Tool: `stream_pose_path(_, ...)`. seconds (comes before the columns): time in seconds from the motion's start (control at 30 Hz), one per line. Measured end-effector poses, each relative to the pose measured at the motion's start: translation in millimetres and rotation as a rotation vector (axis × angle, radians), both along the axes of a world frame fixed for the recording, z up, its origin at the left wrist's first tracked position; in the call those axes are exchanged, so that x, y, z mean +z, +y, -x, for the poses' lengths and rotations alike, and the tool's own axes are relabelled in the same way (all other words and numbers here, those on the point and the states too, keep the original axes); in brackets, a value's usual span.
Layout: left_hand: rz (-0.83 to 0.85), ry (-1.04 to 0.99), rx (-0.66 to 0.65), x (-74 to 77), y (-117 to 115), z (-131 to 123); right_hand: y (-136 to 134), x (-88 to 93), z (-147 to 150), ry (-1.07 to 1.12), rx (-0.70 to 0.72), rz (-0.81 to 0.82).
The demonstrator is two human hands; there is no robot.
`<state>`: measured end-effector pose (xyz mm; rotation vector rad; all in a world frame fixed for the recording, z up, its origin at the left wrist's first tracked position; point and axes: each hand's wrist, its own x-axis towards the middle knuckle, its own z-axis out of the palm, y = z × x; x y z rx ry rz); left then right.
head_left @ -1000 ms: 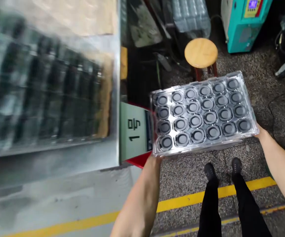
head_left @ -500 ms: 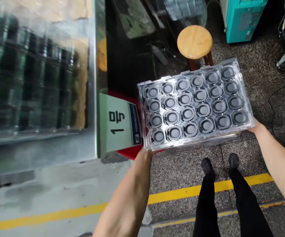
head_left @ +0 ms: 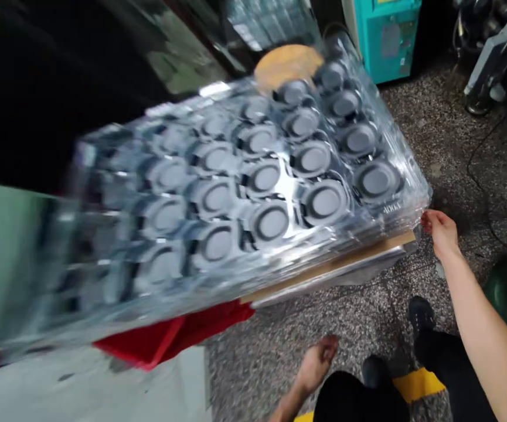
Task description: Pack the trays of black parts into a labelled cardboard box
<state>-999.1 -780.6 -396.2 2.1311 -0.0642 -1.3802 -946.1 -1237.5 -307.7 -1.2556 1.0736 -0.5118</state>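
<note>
A clear plastic tray with rows of round, dark-rimmed cups stretches across the middle of the view, its left part smeared by motion. Its right end rests over a brown cardboard edge with a pale sheet below. My right hand is at the tray's near right corner, fingers bent and fingertips against the edge. My left hand hangs apart from the tray, near my legs, with loosely curled fingers and nothing in it.
A round wooden stool stands behind the tray, near a teal machine. Wrapped clear plastic lies at the back. Something red shows below the tray. A cable runs over the speckled floor at right.
My left hand has let go of the tray and dropped toward my legs. The tray appears larger and farther left. The metal-edged table at left has gone out of view.
</note>
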Motion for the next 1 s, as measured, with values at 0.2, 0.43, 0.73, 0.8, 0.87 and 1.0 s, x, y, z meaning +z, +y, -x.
stream_pose_path(0.2,0.667,-1.111,-0.525,12.3,-43,-35,-17,-53.1,-5,-0.282,0.337,0.211)
stream_pose_path(0.43,0.673,-1.495,-1.141,25.4,-116,-149,-23,-67.3,17,-0.457,0.704,0.180)
stream_pose_path(0.73,0.569,-1.247,-1.335,-10.0,-104,-169,-3,-120.6,28,-0.617,0.640,0.033)
stream_pose_path(0.8,0.543,-1.241,-1.308,-9.6,-106,-167,0,-124.7,27,-0.624,0.633,0.028)
stream_pose_path(0.87,0.514,-1.236,-1.293,-8.9,-107,-164,3,-125.6,27,-0.628,0.606,0.055)
stream_pose_path(1.0,0.532,-1.319,-1.346,-8.7,-106,-160,4,-118.9,27,-0.631,0.560,0.187)
